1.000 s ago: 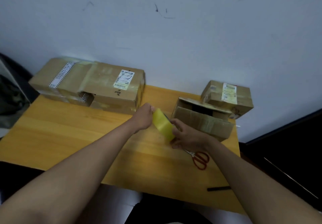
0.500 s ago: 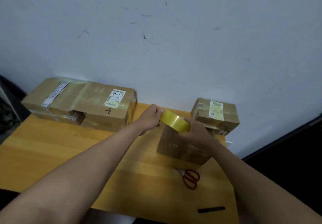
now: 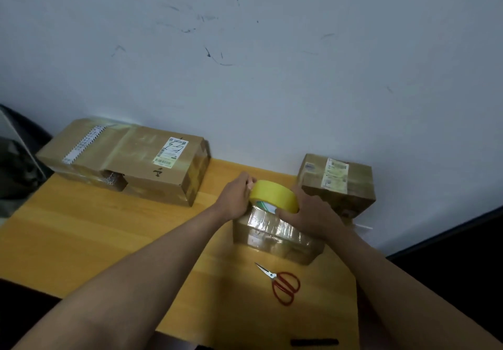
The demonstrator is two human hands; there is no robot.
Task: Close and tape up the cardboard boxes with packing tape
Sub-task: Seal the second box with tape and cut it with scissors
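The pale wall, scuffed with dark marks, stands behind the yellow wooden tabletop. Taking the small taped box in the middle of that tabletop as the landmark: it lies flat, its long axis running from near left to far right, its top and near side glossy with clear tape.

Well to the left of it, against the wall, lies the big box, its long axis running left to right and a white label on its top. Just behind the small taped box on the right, touching or nearly touching it, sits a squat box with its own pale labels, close to the wall.

On top of the small taped box, at its far left end, is the roll of yellow tape, tilted so its open core faces down and toward the camera. The right hand grips the roll from the right, its fingers curled round the rim and thumb under the near edge. The left hand is at the roll's left side, its fingers curled and pinched at the tape's edge; what exactly they hold is hidden.

In front of the small taped box lie red-handled scissors, blades pointing far left, apart from it. Nearer still, by the tabletop's front edge, is a short black strip.
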